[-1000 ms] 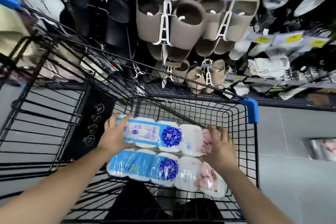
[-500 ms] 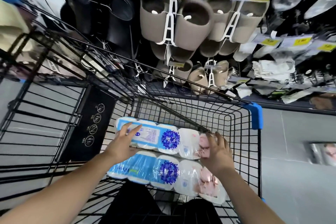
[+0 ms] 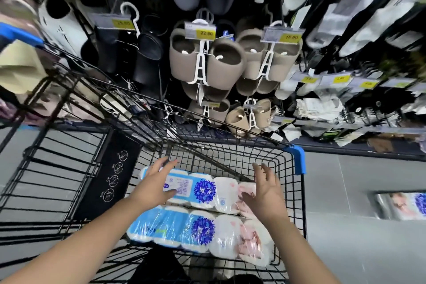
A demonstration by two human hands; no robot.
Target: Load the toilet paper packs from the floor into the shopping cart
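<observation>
1. The shopping cart point(image 3: 294, 193), a black wire basket with blue plastic corner caps, stands on a grey tiled floor point(image 3: 345, 249) in front of a display of hanging slippers point(image 3: 207, 62).
2. Two toilet paper packs lie inside the basket, side by side and touching along their long edges.
3. The far pack point(image 3: 205, 191) lies toward the front wall of the basket; the near pack point(image 3: 200, 230) lies closer to the person.
4. Both packs are wrapped in clear, shiny film over a row of white rolls. Each is printed blue at the left end, carries a dark blue flower emblem near the middle, and shows a pink picture at the right end. The far pack also bears a white label with small print, too fine to read.
5. A third pack point(image 3: 402, 206) with the same blue flower and pink print lies on the floor to the right of the cart, well apart from it.
6. The left hand point(image 3: 156, 185) is spread flat, fingers extended, over the blue end of the far pack; whether the palm touches the film cannot be told.
7. The right hand point(image 3: 267, 193) is spread with fingers splayed over the pink end of the far pack, gripping nothing.
</observation>
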